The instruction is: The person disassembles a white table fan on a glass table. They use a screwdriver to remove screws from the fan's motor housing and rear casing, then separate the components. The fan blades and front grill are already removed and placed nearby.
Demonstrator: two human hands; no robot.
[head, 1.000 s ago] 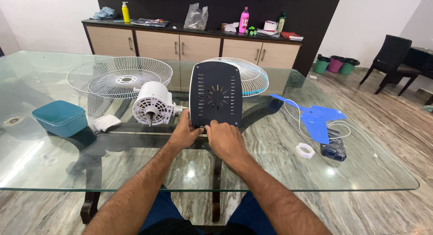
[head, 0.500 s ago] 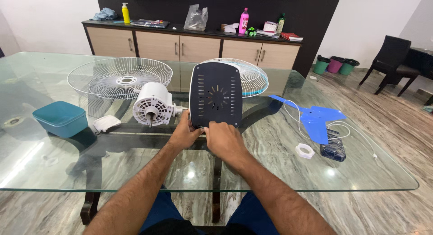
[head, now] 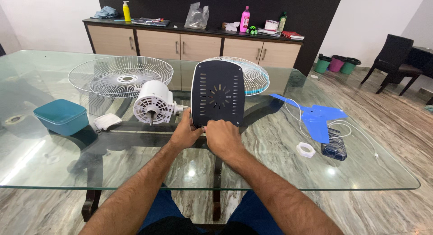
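Observation:
A dark, rounded-rectangular fan base plate (head: 218,93) with slots stands upright on the glass table (head: 252,172). My left hand (head: 184,133) grips its lower left edge. My right hand (head: 222,136) pinches at the bottom edge beside the left one; what the fingertips hold is hidden. Just left of the plate lies a white fan motor housing (head: 154,103) with its shaft pointing toward the plate.
A white wire fan guard (head: 120,76) lies back left, a second guard with a blue rim (head: 255,77) behind the plate. A teal box (head: 61,117) and white cloth (head: 106,122) are left. Blue fan blades (head: 318,118), white cable, white plastic nut (head: 305,150) and dark object (head: 334,147) are right.
Both hands stay at the plate's bottom edge with only slight finger shifts. The view has moved a little; the plate remains upright in place.

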